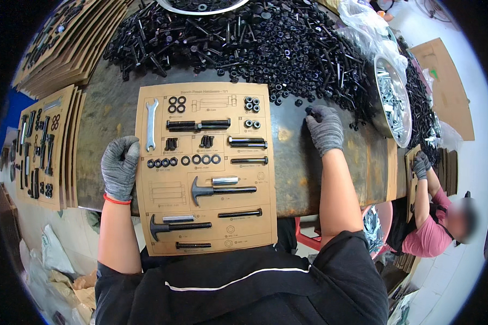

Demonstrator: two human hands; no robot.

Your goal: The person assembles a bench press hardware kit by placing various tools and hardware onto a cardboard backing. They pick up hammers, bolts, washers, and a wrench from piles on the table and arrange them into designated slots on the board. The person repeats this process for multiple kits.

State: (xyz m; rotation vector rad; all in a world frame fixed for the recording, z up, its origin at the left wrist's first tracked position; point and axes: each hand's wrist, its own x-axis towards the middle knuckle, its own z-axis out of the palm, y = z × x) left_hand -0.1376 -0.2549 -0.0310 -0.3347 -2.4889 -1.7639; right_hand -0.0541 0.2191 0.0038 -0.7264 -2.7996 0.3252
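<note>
A brown cardboard sheet point(190, 151) with printed outlines lies in front of me, overhanging the table's near edge. On it are an open-end wrench point(151, 124), black bolts point(198, 125), a row of nuts and washers point(184, 160), and hammer-shaped black pieces point(222, 190). My left hand point(119, 167), in a grey glove, is curled closed by the sheet's left edge; what its fingers hold is hidden. At the near edge of a heap of black nuts point(287, 59), my gloved right hand point(325, 130) pinches a small dark piece resembling a nut.
Mixed black bolts point(200, 43) spread across the table's far side. A metal bowl point(382, 108) of silver bolts stands at right. Filled cardboard sheets point(57, 146) are stacked at left. Another person point(425, 230) works at far right, and a red stool point(309, 235) stands below the table.
</note>
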